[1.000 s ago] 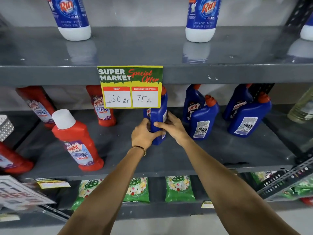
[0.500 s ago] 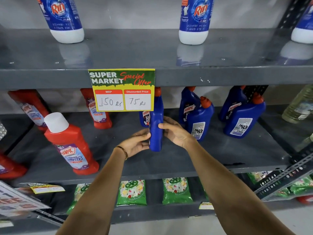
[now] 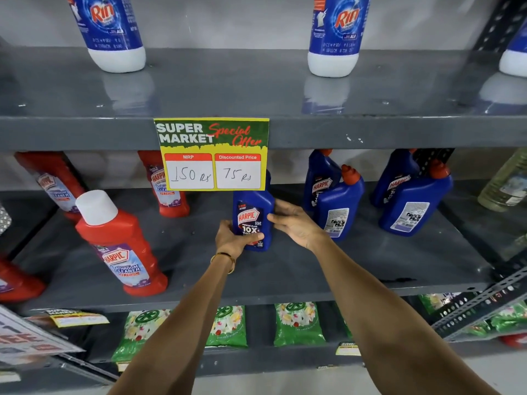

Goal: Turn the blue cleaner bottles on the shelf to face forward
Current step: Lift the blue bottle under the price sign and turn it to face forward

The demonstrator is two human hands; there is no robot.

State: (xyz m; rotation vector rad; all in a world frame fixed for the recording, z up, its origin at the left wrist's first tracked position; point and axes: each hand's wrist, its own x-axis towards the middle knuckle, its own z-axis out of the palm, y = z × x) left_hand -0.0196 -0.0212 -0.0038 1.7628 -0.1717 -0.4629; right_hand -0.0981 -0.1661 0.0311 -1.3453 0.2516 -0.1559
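A blue cleaner bottle (image 3: 252,216) stands on the middle shelf (image 3: 285,269) under the price sign, its front label toward me. My left hand (image 3: 232,238) grips its lower left side and my right hand (image 3: 296,225) holds its right side. To the right, a blue bottle (image 3: 338,205) shows its back label, with another blue bottle (image 3: 320,178) behind it label-forward. Further right, a blue bottle (image 3: 413,202) shows its back label in front of one more blue bottle (image 3: 395,178).
A yellow-green price sign (image 3: 211,153) hangs from the upper shelf edge and hides the held bottle's top. Red cleaner bottles (image 3: 119,243) stand at the left. White-based blue bottles (image 3: 333,35) sit on the top shelf. Green packets (image 3: 298,323) lie below.
The held blue bottle has been rotated from side-on to label-forward. My left hand moved from an open palm beside it to a grip on its lower front.
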